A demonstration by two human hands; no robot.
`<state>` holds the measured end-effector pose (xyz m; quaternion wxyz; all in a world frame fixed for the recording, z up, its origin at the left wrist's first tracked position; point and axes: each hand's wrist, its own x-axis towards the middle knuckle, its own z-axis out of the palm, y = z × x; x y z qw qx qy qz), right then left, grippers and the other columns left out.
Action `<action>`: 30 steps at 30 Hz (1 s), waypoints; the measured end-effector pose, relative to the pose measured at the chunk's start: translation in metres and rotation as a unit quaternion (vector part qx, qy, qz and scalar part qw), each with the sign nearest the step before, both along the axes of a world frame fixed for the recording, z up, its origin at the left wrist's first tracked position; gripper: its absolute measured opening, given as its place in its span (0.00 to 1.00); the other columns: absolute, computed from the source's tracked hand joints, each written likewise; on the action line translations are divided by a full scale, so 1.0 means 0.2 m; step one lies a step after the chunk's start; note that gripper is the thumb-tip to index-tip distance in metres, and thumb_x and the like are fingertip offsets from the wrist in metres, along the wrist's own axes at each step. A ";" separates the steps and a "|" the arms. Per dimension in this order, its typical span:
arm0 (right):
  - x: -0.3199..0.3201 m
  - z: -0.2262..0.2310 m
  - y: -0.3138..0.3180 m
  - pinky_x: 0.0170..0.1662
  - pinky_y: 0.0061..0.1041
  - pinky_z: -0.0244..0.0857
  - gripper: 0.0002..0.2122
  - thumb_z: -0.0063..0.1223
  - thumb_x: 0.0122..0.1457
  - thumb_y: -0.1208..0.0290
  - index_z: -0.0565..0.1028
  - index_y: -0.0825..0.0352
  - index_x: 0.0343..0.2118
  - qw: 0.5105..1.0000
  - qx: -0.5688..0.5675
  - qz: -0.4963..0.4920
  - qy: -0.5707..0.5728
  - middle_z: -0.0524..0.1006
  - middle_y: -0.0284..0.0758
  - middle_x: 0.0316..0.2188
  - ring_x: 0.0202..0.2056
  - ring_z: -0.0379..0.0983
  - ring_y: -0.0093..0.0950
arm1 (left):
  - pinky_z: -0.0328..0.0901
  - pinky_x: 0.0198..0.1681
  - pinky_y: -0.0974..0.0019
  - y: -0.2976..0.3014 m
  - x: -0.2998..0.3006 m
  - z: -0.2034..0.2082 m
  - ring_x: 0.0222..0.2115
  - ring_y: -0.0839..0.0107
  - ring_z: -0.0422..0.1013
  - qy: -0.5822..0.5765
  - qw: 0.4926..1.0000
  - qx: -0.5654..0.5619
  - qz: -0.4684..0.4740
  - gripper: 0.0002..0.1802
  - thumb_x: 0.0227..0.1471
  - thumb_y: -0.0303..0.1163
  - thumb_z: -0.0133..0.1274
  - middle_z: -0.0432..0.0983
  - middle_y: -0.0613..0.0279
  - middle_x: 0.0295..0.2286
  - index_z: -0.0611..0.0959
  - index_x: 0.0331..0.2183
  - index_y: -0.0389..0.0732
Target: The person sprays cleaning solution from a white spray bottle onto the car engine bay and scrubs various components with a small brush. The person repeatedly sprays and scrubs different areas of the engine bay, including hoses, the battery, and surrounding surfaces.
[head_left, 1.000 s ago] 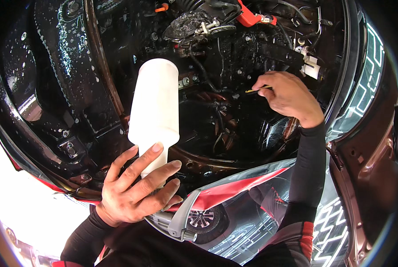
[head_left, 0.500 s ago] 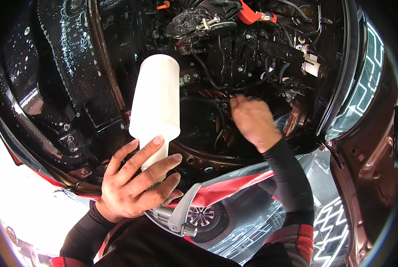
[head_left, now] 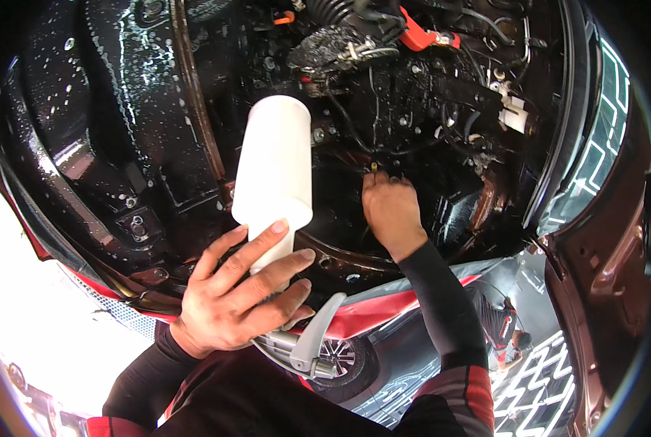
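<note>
In my left hand (head_left: 249,288) is what looks like a spray gun with a grey lever (head_left: 318,335). A white cylindrical bottle (head_left: 276,160) rises from it, tilted slightly right. My left fingers lie across the bottle's narrow neck, and the palm side is hidden. Deep in the dark, wet engine bay (head_left: 325,211), my right hand (head_left: 393,213) has its fingers bent and closed. Their tips meet a small yellow spot (head_left: 374,167) below a black hose (head_left: 409,151). Whatever those fingers pinch, if anything, is hidden.
A red cap (head_left: 416,33), a white connector (head_left: 513,115) and several cables sit toward the back right. A brown metal ridge (head_left: 198,102) runs along the left. Red and grey cover (head_left: 373,309) drapes the front edge. Beyond are a wheel (head_left: 340,360) and another person (head_left: 504,328).
The view has shifted, so the engine bay lies slightly farther right and lower. My right hand has moved left and nearer. My left hand keeps hold of the spray gun. Another person shows at lower right.
</note>
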<state>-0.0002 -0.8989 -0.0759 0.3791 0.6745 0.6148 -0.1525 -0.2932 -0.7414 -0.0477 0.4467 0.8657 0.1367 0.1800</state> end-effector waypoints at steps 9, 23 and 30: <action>-0.02 0.06 0.01 0.39 0.34 0.76 0.05 0.59 0.62 0.69 0.84 0.61 0.37 0.996 0.062 0.050 0.035 0.85 0.34 0.32 0.33 0.86 0.31 | 0.72 0.64 0.47 0.00 0.00 0.01 0.64 0.57 0.77 0.014 1.000 0.001 -0.003 0.15 0.55 0.51 0.72 0.85 0.75 0.56 0.87 0.40 0.58; -0.09 0.13 -0.01 0.40 0.33 0.75 0.05 0.58 0.62 0.71 0.84 0.61 0.37 0.999 0.019 -0.038 -0.033 0.85 0.32 0.31 0.34 0.86 0.29 | 0.72 0.64 0.47 -0.01 0.00 0.00 0.64 0.57 0.77 0.003 1.000 0.009 0.002 0.14 0.55 0.50 0.72 0.85 0.74 0.55 0.87 0.39 0.57; 0.05 -0.11 -0.01 0.36 0.34 0.76 0.08 0.58 0.63 0.72 0.85 0.64 0.41 0.996 0.069 -0.038 -0.050 0.86 0.34 0.29 0.32 0.86 0.31 | 0.73 0.63 0.47 0.00 0.00 0.01 0.64 0.57 0.77 0.015 1.000 0.007 -0.005 0.14 0.55 0.51 0.72 0.86 0.75 0.54 0.87 0.39 0.58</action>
